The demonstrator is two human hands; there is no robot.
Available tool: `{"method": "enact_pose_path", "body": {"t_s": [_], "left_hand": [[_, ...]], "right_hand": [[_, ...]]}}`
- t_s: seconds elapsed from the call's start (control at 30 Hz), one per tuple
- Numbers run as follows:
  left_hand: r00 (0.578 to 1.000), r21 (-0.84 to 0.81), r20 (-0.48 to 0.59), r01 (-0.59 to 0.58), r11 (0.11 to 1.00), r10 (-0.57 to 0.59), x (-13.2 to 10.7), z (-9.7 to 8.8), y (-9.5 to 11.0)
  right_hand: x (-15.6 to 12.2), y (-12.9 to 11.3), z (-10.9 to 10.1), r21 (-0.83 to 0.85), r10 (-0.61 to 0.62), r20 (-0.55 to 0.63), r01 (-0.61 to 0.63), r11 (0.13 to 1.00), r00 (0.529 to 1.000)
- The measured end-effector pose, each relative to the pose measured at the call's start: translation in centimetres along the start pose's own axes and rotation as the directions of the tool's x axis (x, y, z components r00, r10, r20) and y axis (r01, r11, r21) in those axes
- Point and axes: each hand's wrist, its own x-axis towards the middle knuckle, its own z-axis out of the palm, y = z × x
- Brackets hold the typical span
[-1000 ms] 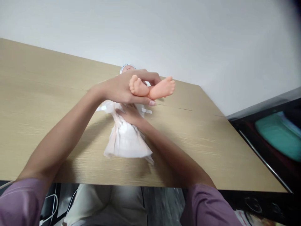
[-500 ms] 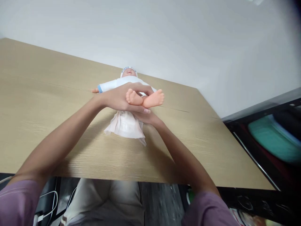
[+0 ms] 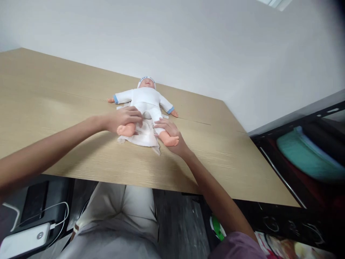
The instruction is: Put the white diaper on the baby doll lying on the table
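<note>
A baby doll (image 3: 146, 96) in white clothes with blue cuffs and a white cap lies on its back, head toward the wall and legs spread toward me. My left hand (image 3: 122, 118) is closed over the leg on the left, and that bare foot shows below the fingers. Around the other leg, near the ankle, my right hand (image 3: 172, 133) is curled, its fingers on the white trouser leg. Between the legs a white diaper (image 3: 145, 138) lies unfolded, its front end pointing at me. Part of it is hidden under the doll.
The wooden table (image 3: 88, 93) meets a pale wall (image 3: 161, 39) at the back. Below its front edge, a white power bank (image 3: 25, 239) with a cable rests on a black surface at left. A dark rack at right holds a teal item (image 3: 302, 154).
The doll's raised, crossed feet have come down and apart. My hands, formerly together at the ankles, have separated, one to each leg. The camera view has shifted slightly.
</note>
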Motion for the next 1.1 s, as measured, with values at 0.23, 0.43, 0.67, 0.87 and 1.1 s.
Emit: {"method": "enact_pose_path", "body": {"t_s": [0.23, 0.43, 0.67, 0.87, 1.1], "left_hand": [[0.995, 0.001, 0.092, 0.042, 0.999, -0.042, -6.5, 1.6, -3.6], [0.986, 0.045, 0.160, 0.046, 0.998, -0.053, -6.6, 2.2, -3.6], [0.974, 0.079, 0.137, 0.170, 0.982, -0.179, -5.0, 2.0, -0.4], [0.961, 0.238, 0.019, 0.262, 0.935, -0.274, -4.5, 5.0, 1.0], [0.871, 0.047, -0.245, 0.450, 0.892, -0.426, -0.6, 2.0, -0.7]], "right_hand": [[-1.9, 3.6, -0.4, 0.019, -0.249, 0.312, 0.256, 0.966, 0.917], [-1.8, 5.1, 0.2, 0.142, -0.286, 0.308, 0.253, 0.957, 0.907], [-2.0, 3.4, -0.5, 0.185, -0.175, 0.295, 0.123, 0.975, 0.939], [-3.2, -0.5, 2.2, -0.187, -0.128, 0.243, 0.176, 0.966, 0.962], [2.1, 1.7, 2.1, -0.024, 0.028, 0.000, -0.028, 0.999, 1.000]]}}
